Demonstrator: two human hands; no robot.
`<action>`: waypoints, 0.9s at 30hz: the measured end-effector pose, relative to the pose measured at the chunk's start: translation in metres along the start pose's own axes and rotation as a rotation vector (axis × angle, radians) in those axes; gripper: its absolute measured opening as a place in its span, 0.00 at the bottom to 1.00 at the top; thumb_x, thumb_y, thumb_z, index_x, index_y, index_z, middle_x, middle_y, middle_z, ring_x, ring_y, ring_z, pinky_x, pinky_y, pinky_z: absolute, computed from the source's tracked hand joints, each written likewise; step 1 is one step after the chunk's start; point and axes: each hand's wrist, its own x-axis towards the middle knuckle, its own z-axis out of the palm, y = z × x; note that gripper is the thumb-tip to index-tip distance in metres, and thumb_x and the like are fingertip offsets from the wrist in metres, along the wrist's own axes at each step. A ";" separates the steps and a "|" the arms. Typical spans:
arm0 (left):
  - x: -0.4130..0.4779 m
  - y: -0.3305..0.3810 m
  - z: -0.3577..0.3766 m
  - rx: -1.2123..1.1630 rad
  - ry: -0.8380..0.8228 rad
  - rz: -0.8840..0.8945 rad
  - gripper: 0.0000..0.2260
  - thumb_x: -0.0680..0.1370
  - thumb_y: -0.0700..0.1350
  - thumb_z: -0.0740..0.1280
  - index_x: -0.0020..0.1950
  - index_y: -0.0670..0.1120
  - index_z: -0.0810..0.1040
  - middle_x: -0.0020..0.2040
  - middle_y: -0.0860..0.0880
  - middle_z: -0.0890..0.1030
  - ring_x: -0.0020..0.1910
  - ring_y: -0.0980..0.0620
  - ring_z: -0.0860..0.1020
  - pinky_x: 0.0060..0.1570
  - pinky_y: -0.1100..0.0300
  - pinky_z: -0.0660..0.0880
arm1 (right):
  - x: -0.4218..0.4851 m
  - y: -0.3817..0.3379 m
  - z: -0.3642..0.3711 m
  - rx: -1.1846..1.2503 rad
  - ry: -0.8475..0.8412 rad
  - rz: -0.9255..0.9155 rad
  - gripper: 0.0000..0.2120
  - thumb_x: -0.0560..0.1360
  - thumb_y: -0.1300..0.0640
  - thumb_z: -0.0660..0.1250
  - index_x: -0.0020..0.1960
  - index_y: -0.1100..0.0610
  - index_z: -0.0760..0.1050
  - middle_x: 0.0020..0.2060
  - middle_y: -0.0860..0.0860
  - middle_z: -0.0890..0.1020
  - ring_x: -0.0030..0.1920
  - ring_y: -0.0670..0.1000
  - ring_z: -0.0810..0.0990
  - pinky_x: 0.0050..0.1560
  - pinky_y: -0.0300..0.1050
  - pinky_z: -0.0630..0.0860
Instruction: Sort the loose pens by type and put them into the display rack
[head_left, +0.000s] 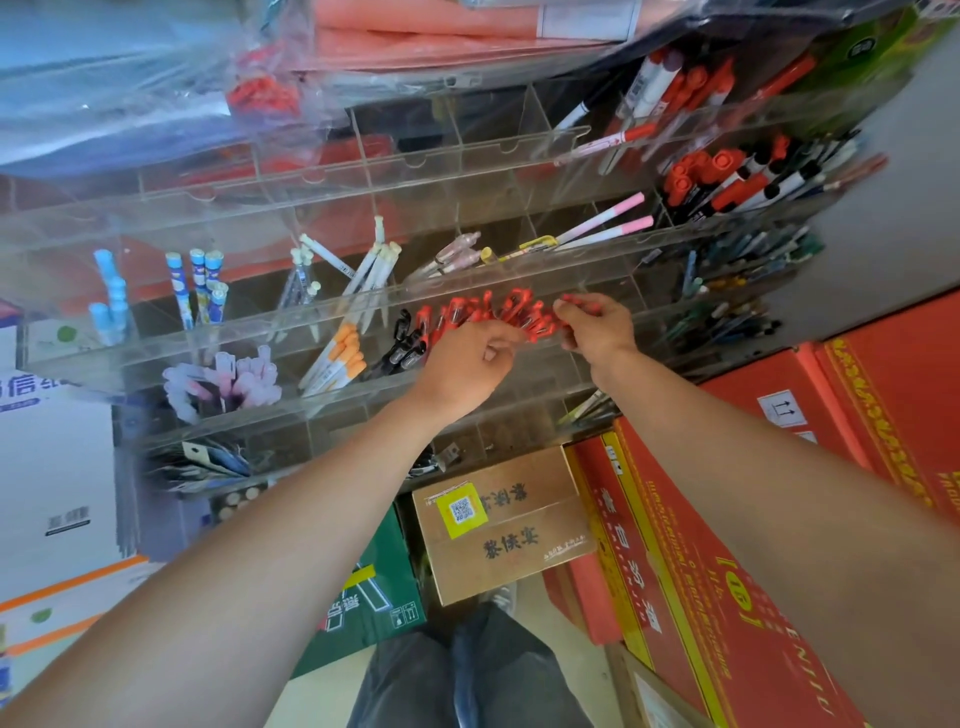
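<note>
Two bare hands reach into a clear acrylic tiered display rack (332, 174) split into many small compartments. One dense cluster of red clip-top pens (496, 310) fills the compartment they work in, too many to count. The right hand (597, 325) pinches one red pen's end (571, 300) between thumb and fingertips. The left hand (470, 358) has its fingers curled tight against the red cluster; whether it grips a pen cannot be told. Just left of the red ones, one compartment holds several black clip-top pens (402, 347), the next a bunch of white pens with orange caps (340, 358), and the next a bundle of pale pink pens (223, 378). On the tier above stand light-blue capped pens (111, 306), blue patterned pens (200, 285), slim white pens (363, 262) and two long white pens with pink ends (608, 224). Higher right sit white markers with red caps (719, 176). Below the rack are one tan cardboard box with a yellow sticker (511, 540) and red cardboard boxes (737, 493).
</note>
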 end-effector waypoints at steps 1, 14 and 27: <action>0.000 0.000 0.000 0.008 0.007 0.006 0.13 0.80 0.40 0.61 0.63 0.46 0.78 0.58 0.51 0.81 0.52 0.59 0.78 0.49 0.75 0.69 | 0.001 0.001 0.001 0.003 -0.009 0.013 0.07 0.74 0.61 0.70 0.41 0.52 0.76 0.35 0.51 0.79 0.30 0.46 0.75 0.34 0.39 0.76; -0.009 0.002 -0.003 -0.029 0.032 -0.030 0.13 0.79 0.38 0.61 0.62 0.44 0.78 0.56 0.48 0.82 0.51 0.54 0.79 0.55 0.64 0.73 | -0.011 0.013 -0.008 -0.015 0.026 -0.068 0.21 0.74 0.64 0.70 0.64 0.54 0.69 0.54 0.54 0.78 0.47 0.53 0.82 0.39 0.41 0.80; -0.036 -0.003 -0.011 0.031 0.031 -0.130 0.10 0.79 0.40 0.61 0.54 0.47 0.80 0.57 0.48 0.81 0.57 0.50 0.78 0.60 0.55 0.73 | -0.048 0.008 0.011 -0.276 0.048 -0.401 0.12 0.73 0.62 0.68 0.57 0.56 0.76 0.57 0.50 0.74 0.52 0.49 0.77 0.61 0.44 0.74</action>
